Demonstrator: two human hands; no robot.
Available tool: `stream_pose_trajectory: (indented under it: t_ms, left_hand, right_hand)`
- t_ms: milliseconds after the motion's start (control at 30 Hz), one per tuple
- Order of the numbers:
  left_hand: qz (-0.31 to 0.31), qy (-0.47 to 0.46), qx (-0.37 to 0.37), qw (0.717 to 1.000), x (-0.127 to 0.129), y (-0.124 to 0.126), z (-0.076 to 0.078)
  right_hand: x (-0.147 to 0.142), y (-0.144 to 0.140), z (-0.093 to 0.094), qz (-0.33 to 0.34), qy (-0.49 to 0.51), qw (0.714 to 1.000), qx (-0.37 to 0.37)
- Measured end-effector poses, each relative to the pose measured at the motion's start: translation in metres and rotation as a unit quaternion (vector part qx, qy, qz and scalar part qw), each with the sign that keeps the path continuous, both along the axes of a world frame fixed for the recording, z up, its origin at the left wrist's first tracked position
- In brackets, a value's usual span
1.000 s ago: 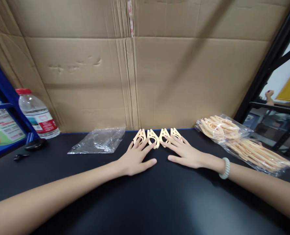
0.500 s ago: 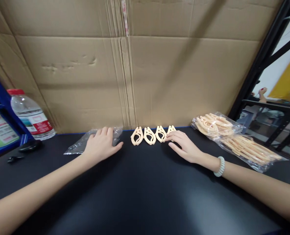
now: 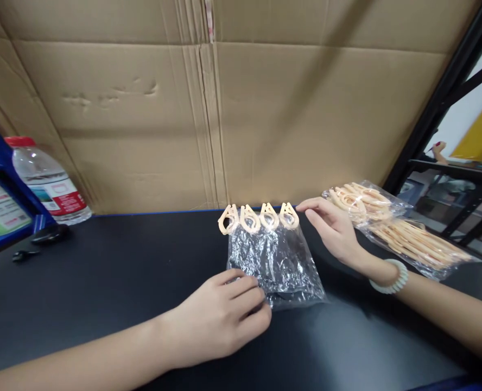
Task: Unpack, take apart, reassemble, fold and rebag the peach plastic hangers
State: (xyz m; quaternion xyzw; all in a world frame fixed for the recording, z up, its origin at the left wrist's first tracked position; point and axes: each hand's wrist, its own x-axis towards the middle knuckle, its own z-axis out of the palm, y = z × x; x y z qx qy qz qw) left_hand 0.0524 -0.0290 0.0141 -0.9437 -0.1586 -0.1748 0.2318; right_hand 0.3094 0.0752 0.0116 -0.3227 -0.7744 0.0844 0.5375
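The person's left hand [image 3: 224, 315] is resting on the black table [image 3: 102, 282], a little in from its near edge, and is pinching the near end of a clear plastic bag [image 3: 273, 260] between thumb and curled fingers, so the grip is closed on the bag. The bag is lying flat on the table, running from that hand toward the far edge. Its far end is reaching the row of four cream plastic clips [image 3: 259, 218], which are lying side by side close to the far edge at its middle, just in front of the cardboard wall [image 3: 265, 119]; the film seems to be overlapping the clips' lower parts, though whether it is lying over or under them cannot be told.

The right hand [image 3: 333, 228], with a pale bead bracelet [image 3: 389, 277] on its wrist, is hovering just right of the clips with its fingers spread and loosely extended, gripping nothing; the fingertips are pointing at the rightmost clip and almost meeting it.

Further right, a full bag of the same cream pieces [image 3: 391, 222] is lying near the table's right edge. A water bottle [image 3: 45, 182] with a red cap is standing at the far left corner, and a small dark object [image 3: 48, 234] is lying just in front of it.
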Motion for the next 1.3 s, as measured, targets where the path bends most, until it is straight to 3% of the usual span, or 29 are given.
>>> stream_pose_trajectory:
  t_ms: [100,200,267,433,567,667,767,867,933,1000,1067,1167,1233,1300]
  left_hand:
    - [0.001,0.007,-0.044,0.999,-0.002,0.003,-0.004]
    - [-0.012,-0.013,-0.032,0.999,-0.004,0.005,-0.003]
    - [-0.018,-0.019,0.002,1.0,-0.002,0.003,-0.001]
    - [-0.023,0.003,0.06,0.998,0.001,-0.007,-0.002]
    - [-0.02,0.055,0.058,0.997,0.0,-0.012,-0.005]
    - [0.021,0.075,0.015,0.997,-0.001,-0.015,-0.005]
    - [0.025,0.029,-0.11,0.993,-0.003,-0.015,0.005]
    - [0.005,-0.118,-0.242,0.963,-0.004,-0.004,0.015]
    - [0.027,-0.233,-0.303,0.924,-0.006,0.007,0.016]
    - [0.071,-0.297,-0.389,0.869,-0.008,0.019,0.012]
    - [0.065,-0.308,-0.433,0.844,-0.01,0.027,0.004]
    - [0.047,-0.246,-0.428,0.868,-0.013,0.029,-0.007]
    - [0.055,-0.209,-0.401,0.89,-0.014,0.027,-0.011]
    - [0.06,-0.176,-0.384,0.904,-0.014,0.024,-0.013]
  right_hand:
    - [-0.005,-0.02,0.015,0.073,-0.086,0.993,0.022]
    - [-0.01,-0.035,0.02,0.191,-0.237,0.952,-0.001]
    - [-0.013,-0.041,0.017,0.229,-0.305,0.924,-0.02]
    - [-0.02,-0.052,0.005,0.231,-0.402,0.884,-0.061]
    - [-0.022,-0.056,0.001,0.238,-0.454,0.855,-0.079]
    - [-0.023,-0.055,0.0,0.246,-0.468,0.843,-0.101]
    - [-0.023,-0.052,0.0,0.259,-0.472,0.834,-0.116]
    - [-0.023,-0.052,0.0,0.265,-0.463,0.837,-0.121]
    - [-0.024,-0.053,-0.001,0.272,-0.454,0.84,-0.12]
    - [-0.025,-0.055,-0.001,0.287,-0.447,0.839,-0.117]
    - [-0.026,-0.056,-0.002,0.301,-0.442,0.838,-0.112]
    - [-0.022,-0.047,0.0,0.308,-0.4,0.859,-0.089]
    - [-0.014,-0.03,0.004,0.278,-0.315,0.906,-0.06]
    - [-0.002,-0.003,0.006,0.203,-0.226,0.952,-0.03]
